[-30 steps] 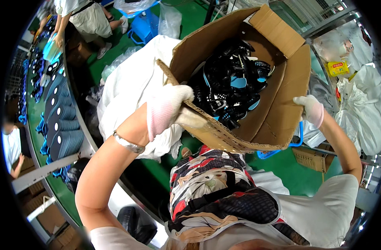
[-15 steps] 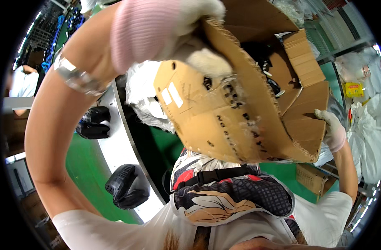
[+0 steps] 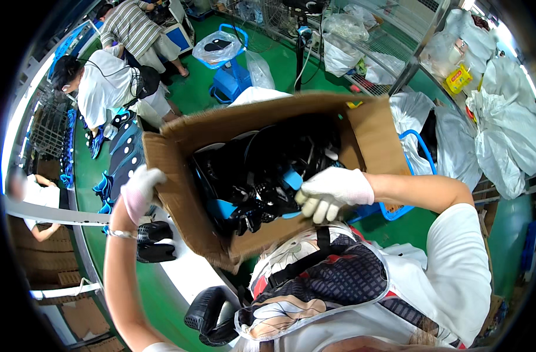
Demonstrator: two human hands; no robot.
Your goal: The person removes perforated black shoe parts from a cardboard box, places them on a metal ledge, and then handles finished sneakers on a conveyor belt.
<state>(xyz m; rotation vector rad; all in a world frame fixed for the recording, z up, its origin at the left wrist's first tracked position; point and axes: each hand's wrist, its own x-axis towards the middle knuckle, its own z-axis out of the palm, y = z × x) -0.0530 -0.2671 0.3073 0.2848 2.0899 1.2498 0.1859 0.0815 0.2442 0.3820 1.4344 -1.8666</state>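
The box (image 3: 268,176), raised at chest height and full of black parts (image 3: 262,170), looks heavy and floppy-walled, with left hand (image 3: 140,190) and right hand (image 3: 332,192) closed on opposite rims

Single view, head-mounted fisheye on the person, left unit of the pair. It looks steeply down the wearer's own front: the patterned apron (image 3: 315,281) fills the lower centre, very close to the lens. The cardboard box (image 3: 221,126) sits near, held up at chest height and open toward the camera, with both gloved hands in frame, left hand (image 3: 140,190) and right hand (image 3: 332,190). The green floor (image 3: 203,88) and co-workers (image 3: 107,82) lie farther off toward the upper left. Straight edges bow near the rim; a dark circular border surrounds the field. No second view to compare overlap.
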